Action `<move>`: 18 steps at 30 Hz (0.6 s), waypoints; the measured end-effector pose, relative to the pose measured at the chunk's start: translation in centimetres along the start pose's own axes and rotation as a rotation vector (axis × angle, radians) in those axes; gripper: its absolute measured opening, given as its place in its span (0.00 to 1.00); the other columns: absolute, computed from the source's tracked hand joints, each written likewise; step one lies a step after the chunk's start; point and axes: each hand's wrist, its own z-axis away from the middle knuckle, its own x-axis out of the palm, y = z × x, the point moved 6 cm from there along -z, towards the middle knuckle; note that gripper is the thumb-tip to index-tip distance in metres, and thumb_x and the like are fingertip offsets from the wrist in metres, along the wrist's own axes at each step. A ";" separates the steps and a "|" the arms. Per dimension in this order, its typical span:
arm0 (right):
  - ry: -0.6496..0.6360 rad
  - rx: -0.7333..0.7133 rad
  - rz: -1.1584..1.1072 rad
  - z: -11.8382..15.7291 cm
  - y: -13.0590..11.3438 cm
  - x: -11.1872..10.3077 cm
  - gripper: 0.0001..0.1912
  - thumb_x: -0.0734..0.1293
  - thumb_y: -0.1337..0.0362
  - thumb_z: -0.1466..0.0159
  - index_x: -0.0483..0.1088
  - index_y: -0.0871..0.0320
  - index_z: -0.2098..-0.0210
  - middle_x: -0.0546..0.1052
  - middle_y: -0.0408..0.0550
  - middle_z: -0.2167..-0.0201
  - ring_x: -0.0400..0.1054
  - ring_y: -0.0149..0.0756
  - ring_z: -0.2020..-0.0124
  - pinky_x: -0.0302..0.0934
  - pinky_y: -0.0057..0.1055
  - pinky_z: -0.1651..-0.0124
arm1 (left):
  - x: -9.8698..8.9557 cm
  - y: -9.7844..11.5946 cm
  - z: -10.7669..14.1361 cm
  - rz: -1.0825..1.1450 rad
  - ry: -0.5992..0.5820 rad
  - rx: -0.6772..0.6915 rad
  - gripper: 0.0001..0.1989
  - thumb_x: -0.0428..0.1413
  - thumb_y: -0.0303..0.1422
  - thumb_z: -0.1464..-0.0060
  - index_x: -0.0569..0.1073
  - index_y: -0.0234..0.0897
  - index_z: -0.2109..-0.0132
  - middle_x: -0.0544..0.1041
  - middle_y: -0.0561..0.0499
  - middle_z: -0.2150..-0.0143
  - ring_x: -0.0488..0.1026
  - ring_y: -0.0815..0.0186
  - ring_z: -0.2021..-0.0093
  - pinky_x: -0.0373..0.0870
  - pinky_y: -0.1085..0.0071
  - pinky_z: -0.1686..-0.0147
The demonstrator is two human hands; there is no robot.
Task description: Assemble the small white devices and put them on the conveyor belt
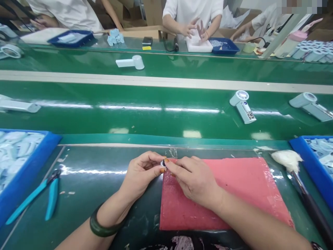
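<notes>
Between thumb and forefinger, my left hand (142, 173) pinches a small black-and-white part (163, 163), too small to name more exactly. From the other side the fingers of my right hand (195, 177) close on the same part. Both hands meet over the left edge of a red mat (234, 187) lying on the dark green bench. A dark green bangle circles my left wrist. The far side of the small part is hidden by fingertips.
Blue-handled cutting pliers (49, 194) lie left; a mallet with a wrapped head (287, 160) lies right. Blue bins (52, 139) of pale parts flank the bench. Beyond, a green conveyor (156, 121) carries pale blue handheld devices (243, 107). Co-workers sit at the far bench.
</notes>
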 end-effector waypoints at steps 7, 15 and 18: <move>-0.057 0.118 0.011 0.8 1.6 1.4 0.21 0.57 0.65 0.26 0.58 0.58 0.34 0.76 0.47 0.52 0.73 0.36 0.56 0.67 0.34 0.58 | 0.4 0.6 0.9 -0.196 -0.030 -0.020 0.26 0.65 0.38 0.47 0.73 0.30 0.44 0.77 0.41 0.55 0.77 0.66 0.57 0.76 0.71 0.56; -0.050 0.059 0.058 0.0 0.8 -0.8 0.10 0.59 0.58 0.26 0.67 0.48 0.48 0.77 0.37 0.58 0.75 0.24 0.62 0.69 0.19 0.64 | -16.5 11.7 -1.9 -1.466 0.199 0.297 0.26 0.53 0.33 0.36 0.68 0.31 0.34 0.69 0.43 0.36 0.63 0.58 0.35 0.57 0.57 0.32; -0.033 -0.048 0.190 1.1 -0.4 -2.1 0.12 0.58 0.57 0.27 0.68 0.47 0.48 0.78 0.37 0.60 0.76 0.24 0.64 0.69 0.16 0.63 | -27.5 15.7 -4.7 -1.727 0.354 0.130 0.28 0.50 0.25 0.39 0.67 0.21 0.34 0.63 0.32 0.33 0.59 0.43 0.34 0.57 0.48 0.35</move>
